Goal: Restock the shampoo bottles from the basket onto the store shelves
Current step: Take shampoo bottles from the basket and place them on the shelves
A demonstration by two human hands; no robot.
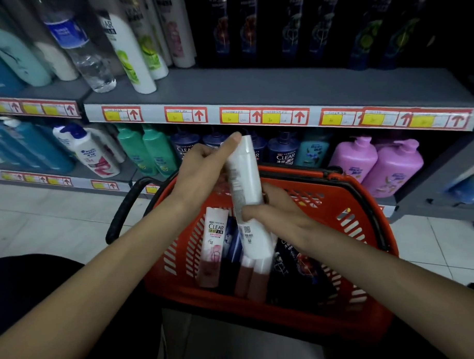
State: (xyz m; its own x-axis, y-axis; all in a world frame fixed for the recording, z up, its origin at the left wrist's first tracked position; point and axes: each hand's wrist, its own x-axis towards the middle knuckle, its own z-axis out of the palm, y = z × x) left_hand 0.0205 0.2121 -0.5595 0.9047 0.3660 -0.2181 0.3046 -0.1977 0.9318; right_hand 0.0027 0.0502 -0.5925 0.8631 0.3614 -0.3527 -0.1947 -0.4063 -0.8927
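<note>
A tall white shampoo bottle (246,179) is held upright above the red basket (353,229), its back label toward me. My left hand (203,175) grips its upper part, the thumb lying along the cap. My right hand (274,213) grips its lower middle from the right. Inside the basket stand a white and pink CLEAR bottle (214,244), a dark blue bottle (232,244) and a black bottle (295,271). The grey upper shelf (281,86) has a bare strip in front of its bottles.
White bottles (129,48) and dark bottles (279,27) line the upper shelf. The lower shelf holds green bottles (146,150), blue CLEAR pump bottles (283,151) and purple pump bottles (377,163). The basket's black handle (124,207) sticks out left over white floor tiles.
</note>
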